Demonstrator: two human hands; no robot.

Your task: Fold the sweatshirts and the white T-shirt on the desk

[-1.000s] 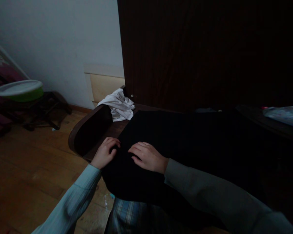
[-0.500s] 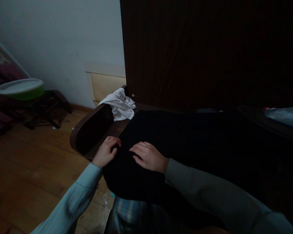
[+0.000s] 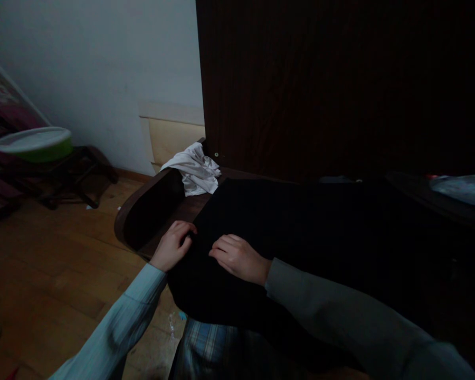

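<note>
Our left hand [image 3: 173,249] grips the black garment [image 3: 309,232] at 9 o'clock; we press our open right hand [image 3: 239,258] flat, evenly.

The surface [image 3: 184,211] is dark brown wood; light is dim. A low curved rail [image 3: 136,203] closes its left end, and a tall dark panel [image 3: 320,89] stands along its far edge. A black cloth [image 3: 301,232] lies spread flat over most of the surface, its near edge hanging over the front. A bare strip of wood shows left of it. A white cloth [image 3: 193,171], crumpled, sits in the far left corner against the panel, just beside the black cloth. A pale bag [image 3: 459,189] lies at far right; detail too dark to tell. The floor [image 3: 55,253] is wood boards. A stool [image 3: 71,174] stands on it by the wall, well apart.
</note>
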